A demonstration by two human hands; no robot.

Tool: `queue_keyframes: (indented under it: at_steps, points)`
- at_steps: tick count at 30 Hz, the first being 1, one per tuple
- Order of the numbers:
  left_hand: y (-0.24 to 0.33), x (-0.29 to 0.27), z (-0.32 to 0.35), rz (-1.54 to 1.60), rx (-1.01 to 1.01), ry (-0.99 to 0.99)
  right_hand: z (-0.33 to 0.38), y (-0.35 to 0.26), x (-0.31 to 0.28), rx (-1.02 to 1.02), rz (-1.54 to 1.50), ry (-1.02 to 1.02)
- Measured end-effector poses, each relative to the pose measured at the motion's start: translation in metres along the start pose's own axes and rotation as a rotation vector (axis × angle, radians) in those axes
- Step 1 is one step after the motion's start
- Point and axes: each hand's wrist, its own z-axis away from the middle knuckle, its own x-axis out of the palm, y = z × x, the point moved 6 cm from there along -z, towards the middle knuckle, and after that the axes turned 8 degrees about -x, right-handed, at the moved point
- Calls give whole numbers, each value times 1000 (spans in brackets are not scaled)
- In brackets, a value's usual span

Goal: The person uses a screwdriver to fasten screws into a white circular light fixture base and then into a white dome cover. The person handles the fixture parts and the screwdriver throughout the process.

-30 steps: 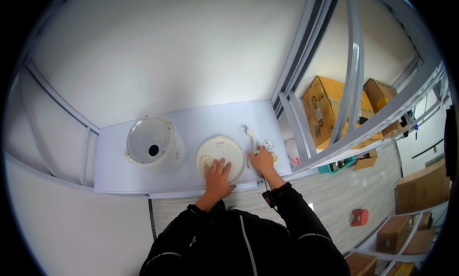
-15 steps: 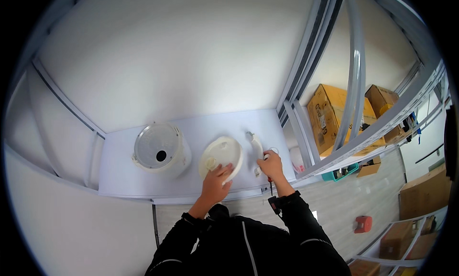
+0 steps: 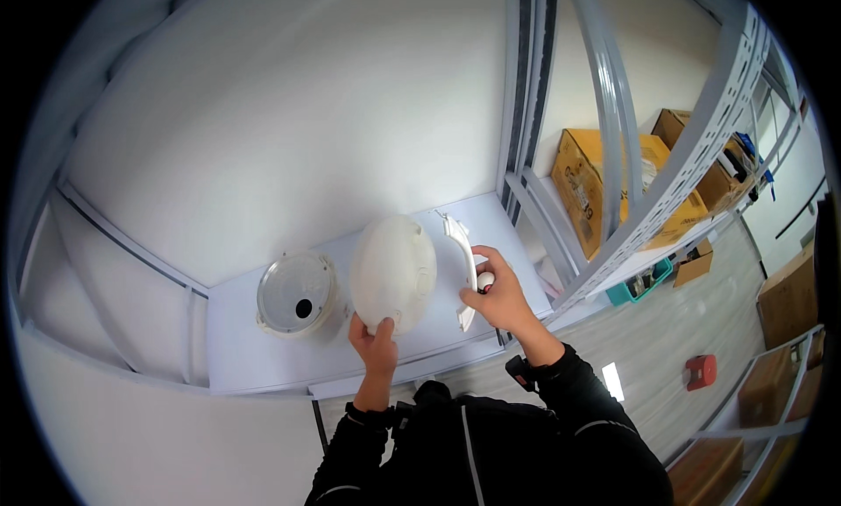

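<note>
- Head view: the left hand (image 3: 375,344) has tipped the round white cover (image 3: 390,265) up from the flat pose it had a second ago; its domed face now shows, and it looks raised over the table (image 3: 263,363).
- The left hand grasps the cover low on its edge, thumb on the near face, fingers mostly hidden around the rim.
- The right hand (image 3: 506,300) has also changed its hold: it grips the curved white handle (image 3: 458,243) between thumb and fingers, and the handle now appears lifted and stood on edge.
- A tool (image 3: 485,279) with a white and red end sits inside that same grasp; how firmly it is held cannot be told.
- With cover and handle both picked up, the work has gone from parts lying flat to two pieces held side by side. They are near each other, with a gap between them, so nothing is joined at this moment.
- The white tub (image 3: 296,331) stands left of the cover, untouched, a dark round spot visible inside it.
- Off to the right, a yellow cardboard box (image 3: 580,186) rests on a shelf and a red stool (image 3: 701,372) stands on the floor.
</note>
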Motion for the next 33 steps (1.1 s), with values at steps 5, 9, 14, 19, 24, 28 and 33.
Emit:
queue_keyframes:
  at_steps: [5, 9, 14, 19, 24, 28, 33]
  points:
    - [10, 16, 12, 62, 86, -49, 9, 5, 3, 36, -19, -24]
    - [12, 23, 21, 89, 104, -77, 14, 5, 4, 18, -31, -34]
    - [10, 29, 30, -29, 125, -112, 18, 2, -1, 11, -2, -31]
    - [17, 44, 37, -245, 229, -203, 24, 1, -10, -24, 37, -12]
    - [22, 59, 42, -210, 226, -233, 27, -8, -18, -1, 47, -16]
    - [25, 69, 43, -209, 234, -262, 29, -10, -25, -19, 33, -5]
    - [23, 74, 47, -218, 222, -279, 32, -12, -31, -24, -3, 18]
